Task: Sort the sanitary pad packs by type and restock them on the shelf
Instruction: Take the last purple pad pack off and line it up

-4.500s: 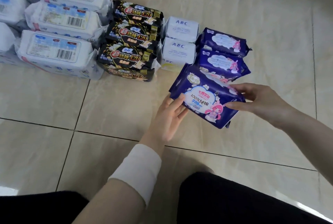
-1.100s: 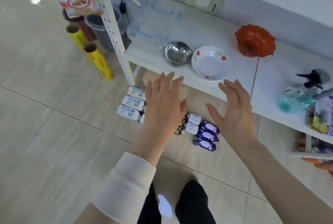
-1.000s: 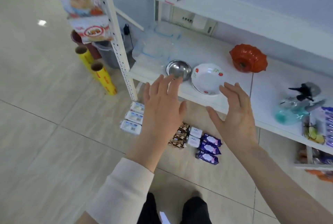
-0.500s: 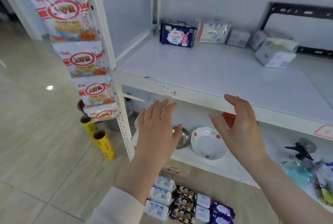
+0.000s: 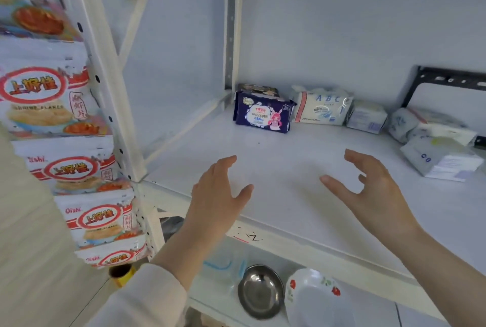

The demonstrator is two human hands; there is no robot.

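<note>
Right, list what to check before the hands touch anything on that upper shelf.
1. The left hand is free: ok, open and holding nothing.
2. The right hand is free: ok, open and holding nothing.
3. Room on the shelf in front of the hands: ok, that part is bare.
4. The purple pack stands upright at the back left: ok.
5. Type of the dark pack behind it: cannot tell, mostly hidden.
6. The grey-white packs at the far right are tidy: not ok, they lie tilted and heaped.
</note>
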